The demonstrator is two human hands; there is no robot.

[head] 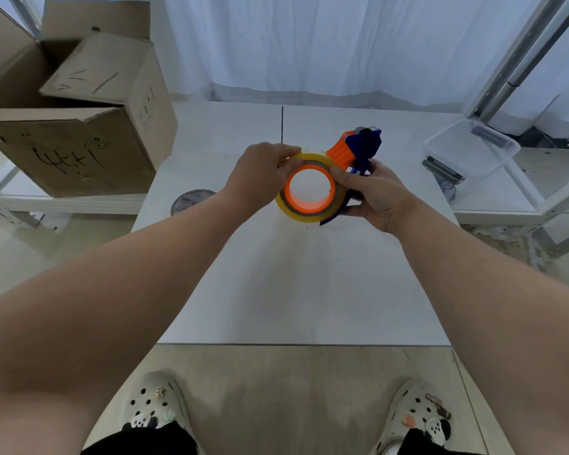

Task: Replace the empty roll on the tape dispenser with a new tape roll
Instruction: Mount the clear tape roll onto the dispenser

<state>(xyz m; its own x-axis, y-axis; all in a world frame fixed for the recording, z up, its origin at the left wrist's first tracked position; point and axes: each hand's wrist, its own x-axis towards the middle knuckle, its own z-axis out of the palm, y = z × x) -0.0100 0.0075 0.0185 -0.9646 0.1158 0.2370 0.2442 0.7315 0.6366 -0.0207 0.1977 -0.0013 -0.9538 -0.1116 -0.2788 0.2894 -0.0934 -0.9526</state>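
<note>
White curtains hang behind a pale white bench [276, 290], and off to the left sits an open brown cardboard box [79, 126]. Near the bench's left edge lies a grey flat ring [191, 200], quite possibly the spent core, though it's too blurred to be sure. Centre stage now: the left hand [260, 175] is clenched on the top rim of the yellowish translucent tape roll [309, 192], fingers curled over its far edge. The roll looks seated around the orange hub of the blue-and-orange handheld tape dispenser [358, 149], so the swap seems nearly done; threading the tape end to the cutter likely remains. The right hand [375, 195] grips the dispenser's blue frame from the side, thumb against the roll, everything held above the bench. Far right sits a clear plastic tub [473, 149].
</note>
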